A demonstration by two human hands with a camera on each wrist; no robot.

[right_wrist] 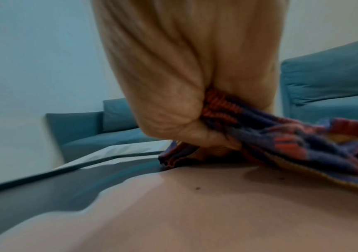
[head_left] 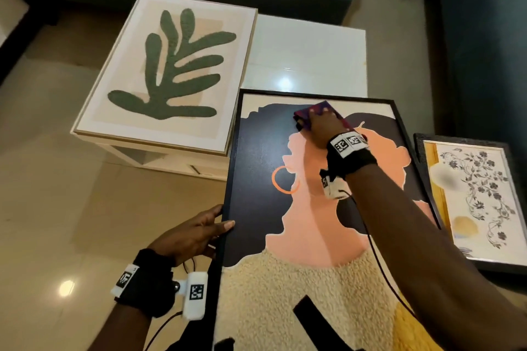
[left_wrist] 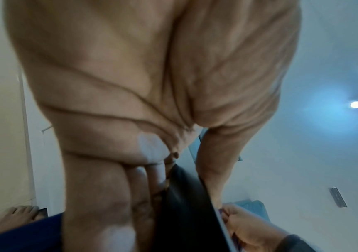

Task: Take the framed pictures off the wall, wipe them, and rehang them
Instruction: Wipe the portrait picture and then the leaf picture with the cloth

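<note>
Wiping goes best if the right hand (head_left: 319,125), bunched round the striped cloth (head_left: 309,111), sweeps the black-framed portrait (head_left: 285,208) propped against the white surface (head_left: 308,51) while the left hand (head_left: 194,234) clasps its edge.

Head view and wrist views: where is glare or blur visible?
Head view: sharp, with lamp glare on the white table and the floor. Left wrist view: the left hand is soft, and a ceiling lamp flares. Right wrist view: the cloth is motion-blurred.
</note>
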